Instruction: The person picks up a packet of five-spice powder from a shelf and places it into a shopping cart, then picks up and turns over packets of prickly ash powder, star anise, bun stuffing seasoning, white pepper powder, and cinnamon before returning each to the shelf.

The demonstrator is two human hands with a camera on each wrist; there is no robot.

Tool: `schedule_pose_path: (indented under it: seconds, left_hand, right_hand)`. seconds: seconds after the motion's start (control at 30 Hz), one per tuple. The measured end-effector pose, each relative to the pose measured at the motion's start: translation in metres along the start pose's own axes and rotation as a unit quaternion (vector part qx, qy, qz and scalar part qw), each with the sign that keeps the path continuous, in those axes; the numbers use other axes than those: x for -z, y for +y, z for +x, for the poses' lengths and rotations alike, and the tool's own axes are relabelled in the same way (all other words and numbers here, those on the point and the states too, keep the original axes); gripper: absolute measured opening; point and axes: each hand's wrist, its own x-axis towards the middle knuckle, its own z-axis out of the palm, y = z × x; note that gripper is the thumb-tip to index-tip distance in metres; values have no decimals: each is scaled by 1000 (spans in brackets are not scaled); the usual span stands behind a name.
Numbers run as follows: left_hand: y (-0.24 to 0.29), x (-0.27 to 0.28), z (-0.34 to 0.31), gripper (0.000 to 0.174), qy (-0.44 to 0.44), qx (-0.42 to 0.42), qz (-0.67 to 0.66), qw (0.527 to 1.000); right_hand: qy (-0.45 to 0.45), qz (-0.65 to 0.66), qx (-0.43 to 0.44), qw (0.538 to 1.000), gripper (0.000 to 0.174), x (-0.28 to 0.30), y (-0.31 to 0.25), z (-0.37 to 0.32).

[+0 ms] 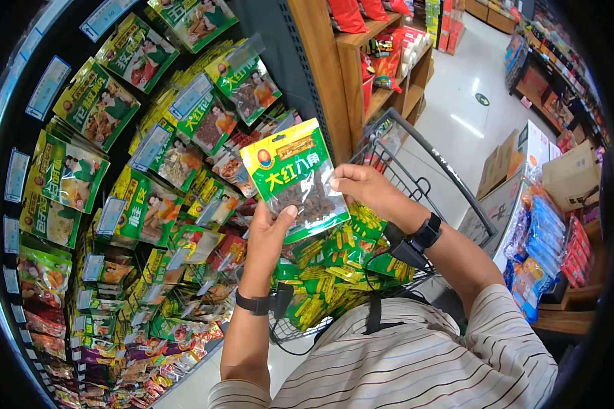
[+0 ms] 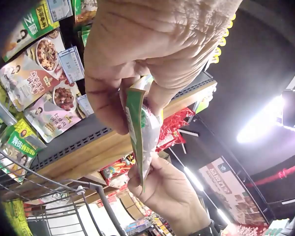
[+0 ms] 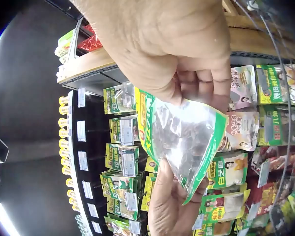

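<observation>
A green and yellow spice packet (image 1: 297, 160) with a clear window over brown star anise stands tilted before the shelf, its printed front toward the head camera. My left hand (image 1: 267, 228) grips its lower left edge, thumb over the front. At the right edge, my right hand (image 1: 372, 191) pinches the packet between thumb and fingers. Seen edge-on in the left wrist view, the packet (image 2: 137, 128) looks thin, with one hand at each side. In the right wrist view, the window of the packet (image 3: 179, 132) shows glare and creases.
A wire shopping cart (image 1: 450, 170) stands just beyond the hands, with many similar green and yellow packets (image 1: 327, 273) heaped in it. Hanging spice packets (image 1: 147, 211) fill the rack at left. Wooden shelves (image 1: 344, 75) rise behind; boxes and bagged goods (image 1: 542, 232) stand at right.
</observation>
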Motion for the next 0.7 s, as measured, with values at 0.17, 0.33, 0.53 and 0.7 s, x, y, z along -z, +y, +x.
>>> schedule_pose_path:
  seconds: [0.17,0.33,0.53,0.7]
  left_hand:
    - [-5,2,2,48,11,19,-12,1000]
    - [-13,-11,1,52,57,47,-94,993]
    - [-46,-8,-7,40,10,57,-344,937]
    - [-26,-20,-13,52,-64,29,-339,938]
  right_hand:
    - [0,-30,19,999,18,-2,-11,-7]
    - [1,-96,126,987,21,-28,-32,-19]
    - [-46,-337,348,874,35,-72,-43,-50]
    - [-47,-377,343,859,36,-86,-39,-63]
